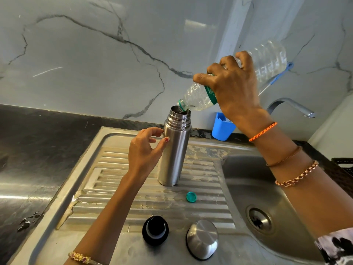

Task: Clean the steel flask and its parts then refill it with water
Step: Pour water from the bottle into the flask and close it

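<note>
1. The steel flask (175,148) is standing upright and open on the ribbed drainboard (118,169), left of the sink basin (248,180).
2. The right hand (232,87) is clamped around a plastic bottle (198,98), tipping its neck into the flask's mouth; keeping it centred should be avoiding spills.
3. The left hand (144,152) is steadying the flask with fingers loosely curled against its left side.
4. Nearer, the black stopper (155,230), steel cup (202,239) and green cap (191,197) are waiting.

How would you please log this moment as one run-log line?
step: refill | right hand: tilts plastic bottle into flask | left hand: steadies flask | stopper, cup lid: off
</note>
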